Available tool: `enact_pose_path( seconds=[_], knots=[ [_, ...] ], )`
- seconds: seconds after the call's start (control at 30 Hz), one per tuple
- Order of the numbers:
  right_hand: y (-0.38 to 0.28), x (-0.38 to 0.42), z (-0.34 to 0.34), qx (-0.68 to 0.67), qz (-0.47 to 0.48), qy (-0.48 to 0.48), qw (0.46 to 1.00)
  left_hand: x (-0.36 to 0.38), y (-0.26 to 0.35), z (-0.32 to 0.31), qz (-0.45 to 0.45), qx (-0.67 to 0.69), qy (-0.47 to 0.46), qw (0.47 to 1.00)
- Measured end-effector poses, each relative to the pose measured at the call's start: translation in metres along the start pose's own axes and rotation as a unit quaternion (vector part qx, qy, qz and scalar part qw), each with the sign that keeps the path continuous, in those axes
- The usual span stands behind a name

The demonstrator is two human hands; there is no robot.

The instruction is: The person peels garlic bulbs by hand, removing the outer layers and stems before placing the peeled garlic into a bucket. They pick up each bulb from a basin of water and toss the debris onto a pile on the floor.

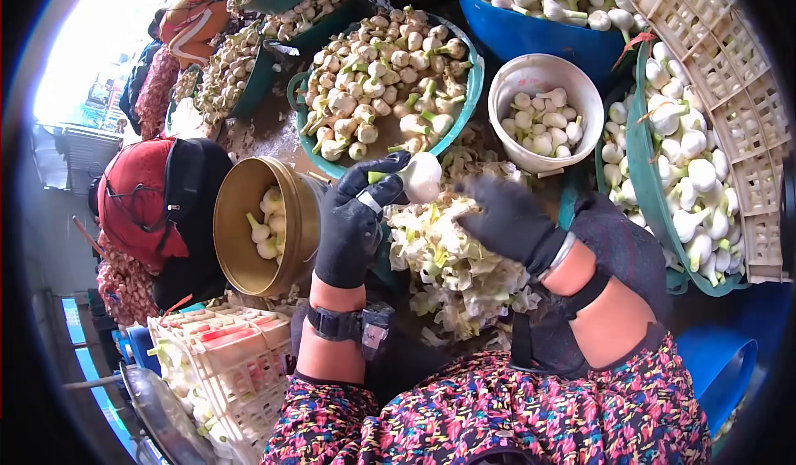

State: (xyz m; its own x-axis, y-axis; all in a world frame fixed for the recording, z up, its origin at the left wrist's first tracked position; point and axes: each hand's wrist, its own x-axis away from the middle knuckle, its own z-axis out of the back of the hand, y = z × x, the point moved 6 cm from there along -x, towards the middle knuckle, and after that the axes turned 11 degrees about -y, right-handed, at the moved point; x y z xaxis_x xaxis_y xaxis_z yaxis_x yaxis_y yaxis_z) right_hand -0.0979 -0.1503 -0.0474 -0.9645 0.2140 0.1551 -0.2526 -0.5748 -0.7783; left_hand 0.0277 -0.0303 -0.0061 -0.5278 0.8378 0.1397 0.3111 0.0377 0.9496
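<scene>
My left hand (350,229), in a black glove with a white band around one finger, is closed around the green stem of a garlic bulb (422,176). The bulb is white and smooth, its round end pointing right. Just to its right is my right hand (510,223), also black-gloved, its fingers smeared by motion and apart from the bulb. Below both hands lies a heap of loose garlic skins (464,270). Beyond them a green basin (475,75) holds unpeeled garlic bulbs (361,84) with dirty outer skins.
A white bucket (500,100) and a tan bucket (307,225) hold cleaned bulbs. At right, a green tub (643,162) of white garlic stands beside a plastic crate (730,75). A blue tub (514,30) is behind. A red-and-black bag (137,200) and another crate (240,357) are left.
</scene>
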Motion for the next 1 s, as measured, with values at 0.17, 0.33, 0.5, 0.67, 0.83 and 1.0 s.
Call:
enact_pose_path(
  seconds=[0.17, 0.33, 0.5, 0.67, 0.83, 1.0],
  knots=[
    [-0.023, -0.001, 0.033, -0.170, 0.175, 0.151, 0.958, -0.004, -0.007, -0.009, 0.013, -0.139, -0.030, 0.990],
    [-0.027, -0.003, 0.033, -0.072, 0.148, 0.129, 0.978, -0.004, -0.005, -0.016, -0.001, -0.205, -0.040, 0.978],
    [-0.028, -0.005, 0.021, 0.023, 0.145, 0.129, 0.981, -0.003, 0.011, -0.027, -0.102, -0.362, -0.071, 0.924],
    [-0.019, -0.002, -0.002, 0.104, 0.065, 0.023, 0.992, -0.005, 0.004, 0.006, -0.016, -0.056, 0.038, 0.998],
    [-0.016, -0.004, 0.033, -0.142, 0.090, 0.102, 0.981, -0.004, 0.003, 0.005, -0.036, -0.041, 0.017, 0.998],
    [-0.030, -0.003, 0.037, -0.118, 0.163, 0.117, 0.972, -0.003, -0.003, -0.010, 0.000, -0.095, -0.028, 0.995]
  ],
)
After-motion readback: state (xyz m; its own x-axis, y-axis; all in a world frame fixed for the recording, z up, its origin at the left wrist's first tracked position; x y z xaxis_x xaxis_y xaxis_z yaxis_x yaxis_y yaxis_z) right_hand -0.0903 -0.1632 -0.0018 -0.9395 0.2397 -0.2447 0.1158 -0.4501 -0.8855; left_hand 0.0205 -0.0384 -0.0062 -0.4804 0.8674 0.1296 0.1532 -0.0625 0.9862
